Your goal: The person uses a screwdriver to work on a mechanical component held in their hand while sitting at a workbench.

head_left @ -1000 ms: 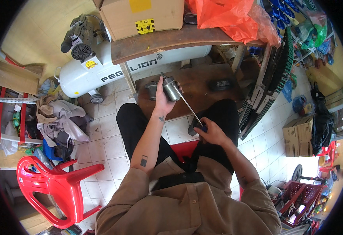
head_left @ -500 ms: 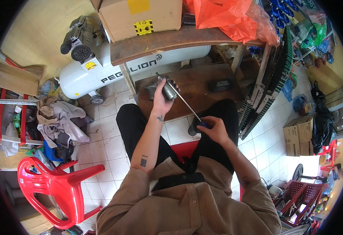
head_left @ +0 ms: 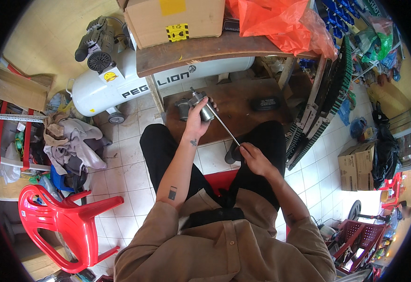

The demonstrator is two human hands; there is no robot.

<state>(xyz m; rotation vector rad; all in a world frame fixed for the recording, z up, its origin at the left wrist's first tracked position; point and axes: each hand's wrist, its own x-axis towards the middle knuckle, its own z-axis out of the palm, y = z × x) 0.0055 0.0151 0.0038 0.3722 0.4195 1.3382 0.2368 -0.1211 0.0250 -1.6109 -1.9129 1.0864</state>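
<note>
My left hand (head_left: 196, 119) is wrapped round a silvery metal cylinder (head_left: 207, 112), with a narrower neck and a short shaft at its upper end; it looks like a small motor. My right hand (head_left: 257, 160), above my right thigh, grips a long screwdriver (head_left: 227, 129). Its thin shaft slants up and left, the far end reaching the cylinder by my left fingers. Whether the tip touches or sits in the cylinder I cannot tell. My right fingers cover the handle. Just left of the cylinder, a second grey metal part (head_left: 182, 108) rests on the low brown board (head_left: 229, 126).
A black case (head_left: 265, 103) lies on the board's right side. Beyond stands a white air compressor (head_left: 102, 89), partly under a wooden table (head_left: 186, 52) bearing a carton (head_left: 172, 21) and orange plastic bags (head_left: 271, 23). At left is a red plastic chair (head_left: 69, 221); at right, toothed black strips (head_left: 320, 103).
My right hand has shifted slightly and turned, its fingers now covering the blue handle that showed before. The cylinder has tilted a little in my left hand, showing more of its neck.
</note>
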